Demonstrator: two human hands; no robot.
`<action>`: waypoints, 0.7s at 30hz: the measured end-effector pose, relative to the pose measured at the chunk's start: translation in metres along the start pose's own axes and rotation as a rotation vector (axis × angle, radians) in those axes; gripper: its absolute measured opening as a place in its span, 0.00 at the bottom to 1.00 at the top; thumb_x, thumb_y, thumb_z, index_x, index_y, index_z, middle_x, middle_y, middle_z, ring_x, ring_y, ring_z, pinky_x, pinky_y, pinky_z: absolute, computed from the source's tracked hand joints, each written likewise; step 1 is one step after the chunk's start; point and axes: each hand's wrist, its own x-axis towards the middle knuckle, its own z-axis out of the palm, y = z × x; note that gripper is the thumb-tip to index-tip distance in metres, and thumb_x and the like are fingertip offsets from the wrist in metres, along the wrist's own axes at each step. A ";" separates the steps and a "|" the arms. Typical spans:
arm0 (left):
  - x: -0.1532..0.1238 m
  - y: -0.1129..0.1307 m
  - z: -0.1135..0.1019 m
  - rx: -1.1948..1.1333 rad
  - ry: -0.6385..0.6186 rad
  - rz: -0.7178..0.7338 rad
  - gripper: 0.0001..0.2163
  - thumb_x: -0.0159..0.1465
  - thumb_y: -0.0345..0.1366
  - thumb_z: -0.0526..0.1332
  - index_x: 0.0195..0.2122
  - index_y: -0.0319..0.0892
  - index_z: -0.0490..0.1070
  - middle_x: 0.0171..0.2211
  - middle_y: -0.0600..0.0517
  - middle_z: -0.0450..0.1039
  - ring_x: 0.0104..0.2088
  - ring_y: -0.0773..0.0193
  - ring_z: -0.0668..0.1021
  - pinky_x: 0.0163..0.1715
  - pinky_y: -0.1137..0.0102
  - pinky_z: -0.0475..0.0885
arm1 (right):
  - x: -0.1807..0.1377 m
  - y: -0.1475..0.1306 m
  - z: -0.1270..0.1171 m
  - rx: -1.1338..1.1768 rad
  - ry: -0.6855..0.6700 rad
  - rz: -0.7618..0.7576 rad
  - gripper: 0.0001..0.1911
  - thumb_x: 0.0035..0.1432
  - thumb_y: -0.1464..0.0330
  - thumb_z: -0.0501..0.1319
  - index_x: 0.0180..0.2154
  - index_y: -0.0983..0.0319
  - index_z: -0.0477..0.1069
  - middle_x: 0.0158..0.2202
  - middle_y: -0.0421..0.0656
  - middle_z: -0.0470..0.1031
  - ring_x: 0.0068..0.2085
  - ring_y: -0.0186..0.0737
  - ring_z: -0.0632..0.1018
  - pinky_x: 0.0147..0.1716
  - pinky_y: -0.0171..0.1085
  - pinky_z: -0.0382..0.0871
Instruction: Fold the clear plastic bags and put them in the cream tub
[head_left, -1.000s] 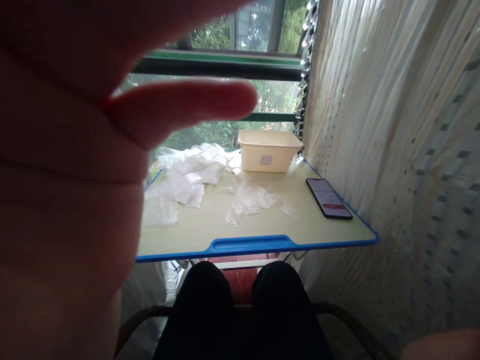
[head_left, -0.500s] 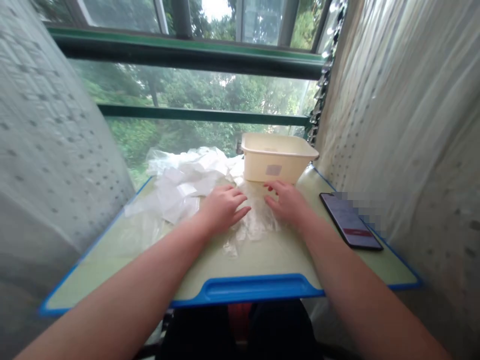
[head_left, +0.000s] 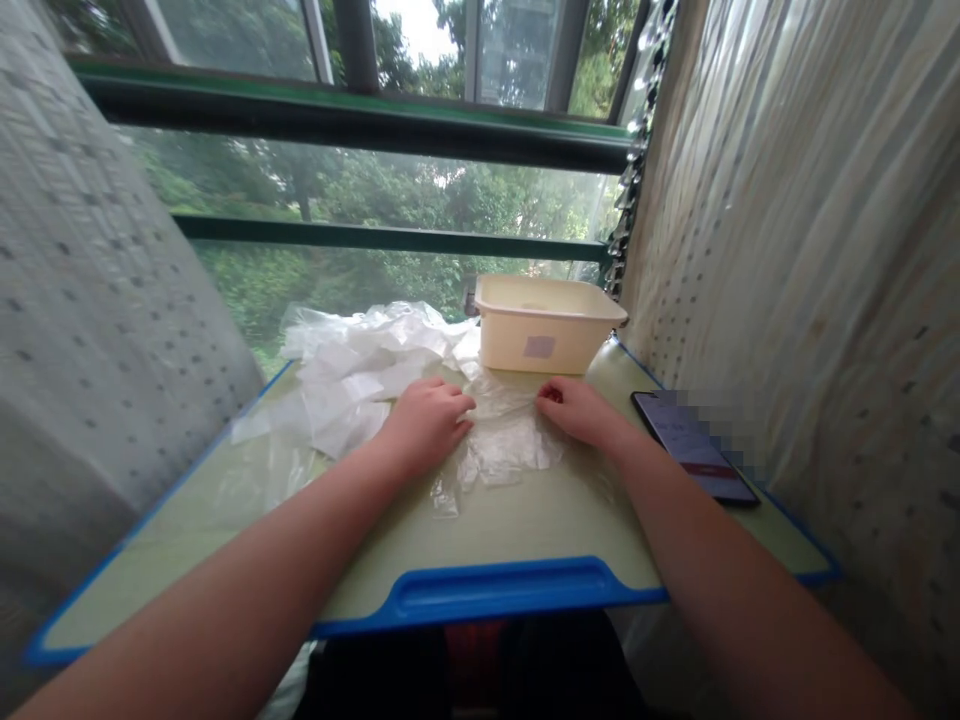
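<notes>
A crinkled clear plastic bag [head_left: 506, 447] lies flat on the table between my two hands. My left hand [head_left: 426, 425] is closed at the bag's left side, with the fingers bent and pressed together. At the right side, my right hand [head_left: 576, 408] is curled into a pinch on the bag's upper edge. Both sets of fingertips are partly hidden. Left of and behind my left hand spreads a heap of thin white and clear plastic bags [head_left: 352, 375]. Just beyond my right hand stands a cream plastic bin [head_left: 510, 340] with a small label.
A phone [head_left: 694, 450] rests at the table's right side. The pale table [head_left: 525, 535] has a blue rim and a blue front groove [head_left: 502, 588]. Curtains hang on both sides, and a window with green rails [head_left: 375, 235] is behind.
My fingers were spread apart over the clear bag; now both hands have closed at its sides. The whole view has shifted slightly.
</notes>
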 end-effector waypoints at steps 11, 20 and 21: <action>0.004 0.006 -0.009 -0.958 0.188 -0.318 0.40 0.50 0.46 0.65 0.60 0.41 0.47 0.55 0.39 0.60 0.50 0.53 0.68 0.48 0.59 0.66 | -0.023 -0.032 -0.038 1.282 -0.226 -0.185 0.16 0.42 0.75 0.63 0.25 0.60 0.54 0.39 0.39 0.70 0.32 0.34 0.75 0.22 0.29 0.63; 0.004 0.010 -0.013 -1.130 0.019 -0.364 0.21 0.53 0.42 0.62 0.47 0.40 0.67 0.32 0.50 0.73 0.32 0.63 0.75 0.35 0.66 0.69 | -0.015 -0.023 -0.021 0.698 -0.051 -0.260 0.21 0.42 0.77 0.57 0.41 0.59 0.62 0.31 0.38 0.67 0.29 0.34 0.69 0.25 0.32 0.62; 0.004 0.009 -0.013 -1.073 0.045 -0.364 0.16 0.54 0.41 0.61 0.41 0.40 0.70 0.31 0.50 0.73 0.32 0.63 0.75 0.35 0.67 0.69 | -0.014 -0.021 -0.020 0.521 0.079 -0.290 0.17 0.42 0.77 0.56 0.38 0.60 0.64 0.31 0.39 0.66 0.30 0.35 0.69 0.29 0.34 0.63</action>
